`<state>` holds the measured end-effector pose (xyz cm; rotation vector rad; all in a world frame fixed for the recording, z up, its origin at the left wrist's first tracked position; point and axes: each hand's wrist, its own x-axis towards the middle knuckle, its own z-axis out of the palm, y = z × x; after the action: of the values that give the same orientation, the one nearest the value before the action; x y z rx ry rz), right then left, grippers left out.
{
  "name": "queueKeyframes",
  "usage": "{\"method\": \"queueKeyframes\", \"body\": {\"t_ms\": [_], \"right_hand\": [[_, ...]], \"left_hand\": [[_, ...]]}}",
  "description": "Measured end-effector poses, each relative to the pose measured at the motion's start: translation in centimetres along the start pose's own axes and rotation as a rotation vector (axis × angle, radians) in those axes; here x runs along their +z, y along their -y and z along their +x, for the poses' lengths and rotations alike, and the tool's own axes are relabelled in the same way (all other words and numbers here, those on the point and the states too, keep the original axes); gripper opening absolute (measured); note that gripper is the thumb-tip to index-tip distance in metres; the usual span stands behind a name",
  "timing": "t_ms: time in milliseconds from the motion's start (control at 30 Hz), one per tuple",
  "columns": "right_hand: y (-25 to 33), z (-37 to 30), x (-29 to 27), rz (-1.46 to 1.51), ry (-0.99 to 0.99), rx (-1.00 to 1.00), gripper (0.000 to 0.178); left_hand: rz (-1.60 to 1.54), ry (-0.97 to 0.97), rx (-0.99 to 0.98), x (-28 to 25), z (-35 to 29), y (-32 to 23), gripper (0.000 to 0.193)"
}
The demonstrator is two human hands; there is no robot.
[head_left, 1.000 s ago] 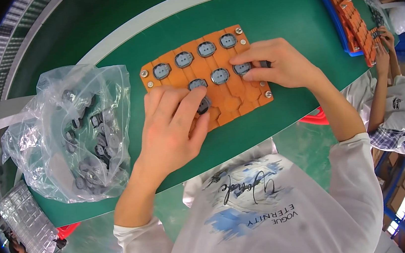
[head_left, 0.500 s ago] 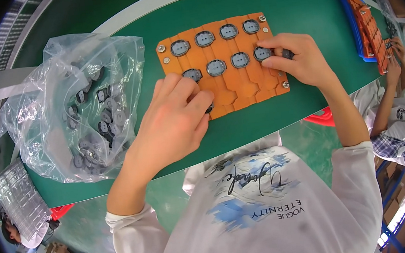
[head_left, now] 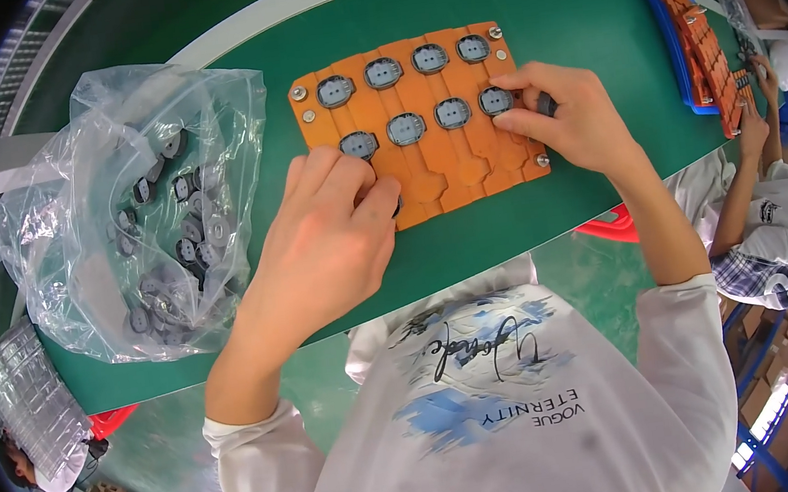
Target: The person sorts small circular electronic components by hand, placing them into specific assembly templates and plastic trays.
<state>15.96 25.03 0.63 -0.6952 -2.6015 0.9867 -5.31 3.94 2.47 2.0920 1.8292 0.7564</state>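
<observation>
An orange fixture plate [head_left: 424, 164] with rows of shaped pockets lies on the bench. Its far row and second row hold several oval grey-and-black plastic parts [head_left: 335, 91]. At the right end of the second row, my right hand [head_left: 574, 119] has thumb and index finger around an oval plastic part [head_left: 495, 100] seated in its pocket. A small dark piece [head_left: 546, 104] is tucked in the same hand's curled fingers. My left hand [head_left: 329, 229] is closed over the plate's near left corner; only the dark edge of a part [head_left: 397, 208] shows under its fingertips.
To the left, a clear plastic bag [head_left: 87, 281] holds several loose grey-and-black parts. The green bench [head_left: 582, 20] has a curved near edge. At the far right stand an orange plate [head_left: 708, 55] and a blue tray [head_left: 671, 49], with another person's hands [head_left: 756, 112] beside them.
The whole view has shifted slightly left. My hands keep almost the same places on the plate, and the parts in the rows look unchanged.
</observation>
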Motion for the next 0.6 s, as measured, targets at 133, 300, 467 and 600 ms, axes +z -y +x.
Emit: {"method": "queueKeyframes", "body": {"t_ms": [133,300,467,600], "right_hand": [[0.1,1.1,-0.8,0.164,0.146,0.168,0.036],[0.3,0.3,-0.9,0.003,0.133,0.085,0.037],[-1.0,-0.1,-2.2,0.604,-0.07,0.347,0.034],[-1.1,-1.1,-2.5,0.861,-0.055,0.455,0.034]], "left_hand": [[-0.02,-0.058,0.042,0.3,0.1,0.3,0.022],[-0.049,-0.068,0.057,0.6,0.1,0.4,0.017],[0.004,-0.122,0.044,0.5,0.2,0.4,0.013],[-0.051,-0.079,0.058,0.8,0.0,0.4,0.011]]}}
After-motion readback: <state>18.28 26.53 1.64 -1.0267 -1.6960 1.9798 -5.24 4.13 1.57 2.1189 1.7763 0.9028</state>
